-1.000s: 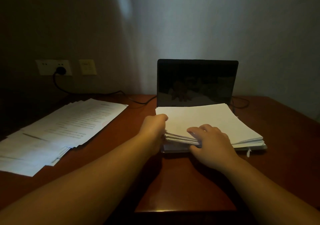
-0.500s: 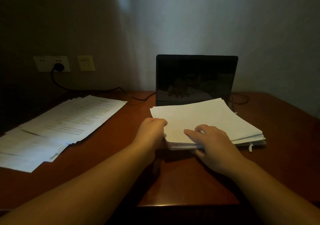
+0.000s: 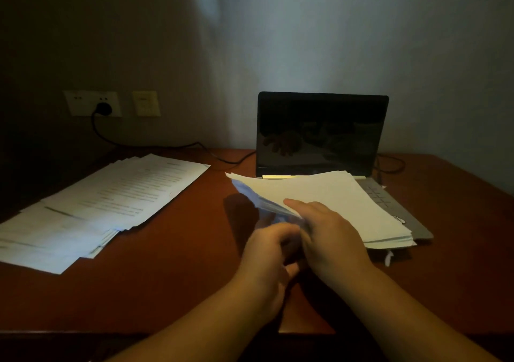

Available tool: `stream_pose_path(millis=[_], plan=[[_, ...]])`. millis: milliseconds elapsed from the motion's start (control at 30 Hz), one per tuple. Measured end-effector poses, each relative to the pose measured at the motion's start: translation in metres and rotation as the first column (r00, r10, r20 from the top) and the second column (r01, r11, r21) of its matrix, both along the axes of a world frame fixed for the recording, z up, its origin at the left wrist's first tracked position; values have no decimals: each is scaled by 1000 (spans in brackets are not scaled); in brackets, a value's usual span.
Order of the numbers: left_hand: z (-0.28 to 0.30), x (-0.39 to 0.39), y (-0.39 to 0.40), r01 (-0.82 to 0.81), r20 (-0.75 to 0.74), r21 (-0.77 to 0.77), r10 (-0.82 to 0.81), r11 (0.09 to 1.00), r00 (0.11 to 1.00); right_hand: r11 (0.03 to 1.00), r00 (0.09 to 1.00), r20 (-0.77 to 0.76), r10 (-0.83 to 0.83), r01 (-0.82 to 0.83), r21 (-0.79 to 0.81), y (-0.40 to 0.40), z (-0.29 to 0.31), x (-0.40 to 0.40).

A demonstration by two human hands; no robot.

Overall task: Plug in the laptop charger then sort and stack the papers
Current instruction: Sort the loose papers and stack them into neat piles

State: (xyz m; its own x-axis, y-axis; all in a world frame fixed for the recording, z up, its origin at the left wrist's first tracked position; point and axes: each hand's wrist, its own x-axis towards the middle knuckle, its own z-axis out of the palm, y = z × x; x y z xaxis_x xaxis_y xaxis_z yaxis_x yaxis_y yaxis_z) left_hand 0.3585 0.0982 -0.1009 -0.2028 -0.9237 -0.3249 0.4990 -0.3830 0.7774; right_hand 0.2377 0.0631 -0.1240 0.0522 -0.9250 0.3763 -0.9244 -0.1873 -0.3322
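The thick white paper stack (image 3: 328, 203) on the laptop is pinched at its near-left corner by the right hand (image 3: 331, 236), the curled left hand (image 3: 267, 253) just beneath.

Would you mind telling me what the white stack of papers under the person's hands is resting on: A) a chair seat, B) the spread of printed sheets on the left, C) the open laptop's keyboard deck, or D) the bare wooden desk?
C: the white stack of papers lies across the open laptop, whose grey deck shows along the stack's right edge, and the right hand lifts its near-left corner.
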Motion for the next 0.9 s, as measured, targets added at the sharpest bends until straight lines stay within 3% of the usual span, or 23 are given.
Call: stream_pose_path(millis=[133, 233, 367, 433, 533, 667, 767, 900], plan=[[-6, -3, 2, -152, 24, -89, 154, 984, 988, 997, 997, -73, 31, -26, 71, 3, -2, 34], [-4, 6, -1, -249, 208, -114, 268, 962, 941, 993, 984, -160, 75, -59, 101, 18, 10, 48], [-1, 24, -2, -310, 259, -56, 314, 949, 914, 979, 949, -282, 144, -94, 183, 28, 20, 69], [1, 33, -4, -315, 235, 3, 306, 949, 923, 946, 964, -193, 182, -119, 300, 27, 25, 74], [0, 51, -16, -358, 213, 101, 331, 928, 919, 906, 966, 47, 255, -255, 337, 25, 36, 73], [4, 77, -36, -381, 290, -75, 385, 922, 876, 875, 912, 265, 312, -385, 294, 9, 37, 59], [19, 105, -49, -334, 408, -244, 409, 910, 816, 928, 900, 349, 262, -334, 166, -16, 37, 46], [43, 141, -63, -202, 485, -305, 335, 931, 808, 992, 923, 369, 109, -122, 15, -51, 42, 40]])
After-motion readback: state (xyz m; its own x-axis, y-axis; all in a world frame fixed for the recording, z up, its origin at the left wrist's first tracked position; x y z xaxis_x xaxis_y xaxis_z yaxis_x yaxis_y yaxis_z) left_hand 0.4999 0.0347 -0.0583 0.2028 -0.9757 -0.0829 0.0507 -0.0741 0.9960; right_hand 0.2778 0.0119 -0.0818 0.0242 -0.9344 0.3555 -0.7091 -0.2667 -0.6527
